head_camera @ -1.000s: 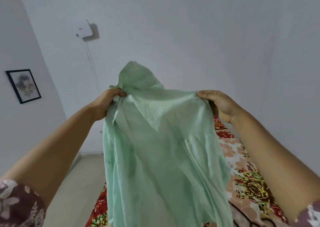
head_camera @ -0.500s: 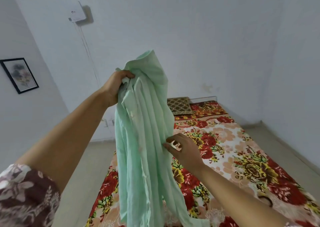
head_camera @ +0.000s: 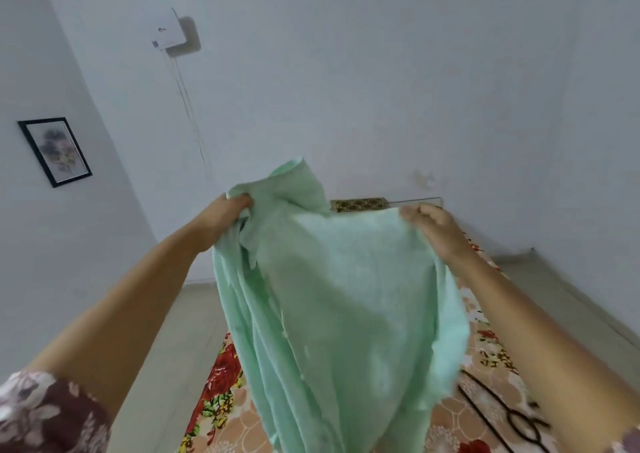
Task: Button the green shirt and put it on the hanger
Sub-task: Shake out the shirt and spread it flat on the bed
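Note:
A pale green shirt [head_camera: 346, 307] hangs in the air in front of me, spread wide between both hands over the bed. My left hand [head_camera: 223, 215] grips its top left corner near the collar, which sticks up above. My right hand [head_camera: 434, 227] pinches the top right edge. A thin black hanger [head_camera: 512, 418] lies on the bedspread at the lower right, partly hidden behind my right forearm. The shirt's buttons are hard to make out in the blur.
A bed with a red and orange floral bedspread [head_camera: 221, 397] lies below the shirt. A patterned pillow [head_camera: 358, 204] sits at its far end against the white wall. A framed picture [head_camera: 55, 151] and a white wall box [head_camera: 169, 31] hang on the walls. Tiled floor [head_camera: 180, 341] runs left of the bed.
My right hand has risen from the shirt's middle to its top right edge. The shirt went from hanging bunched from my left hand to being spread wide between both hands.

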